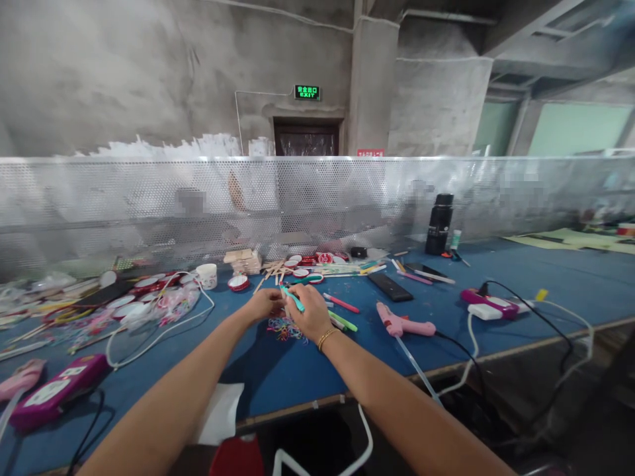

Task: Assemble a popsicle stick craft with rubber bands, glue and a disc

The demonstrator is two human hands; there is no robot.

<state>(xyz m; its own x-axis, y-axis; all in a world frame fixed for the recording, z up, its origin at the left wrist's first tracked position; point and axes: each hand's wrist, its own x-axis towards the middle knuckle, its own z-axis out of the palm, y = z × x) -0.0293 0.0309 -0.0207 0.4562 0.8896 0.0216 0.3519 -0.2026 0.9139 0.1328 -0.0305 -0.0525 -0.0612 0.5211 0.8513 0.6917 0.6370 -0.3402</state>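
Observation:
Over the middle of the blue table, my right hand is closed around a slim teal pen-shaped tool, which tilts up toward the left. Its exact kind is too small to tell. My left hand meets it at the tool's far end, fingers pinched together. Whatever those fingers hold is hidden. Below both hands lies a pile of thin colourful loops, perhaps small rubber bands. Just right of my right hand are a pink marker-like stick and a green one.
A pink glue gun with its cord lies to the right, near a black phone and a purple power strip. A black bottle stands behind. Red-rimmed round pieces and a paper cup are at left. A perforated metal screen borders the table.

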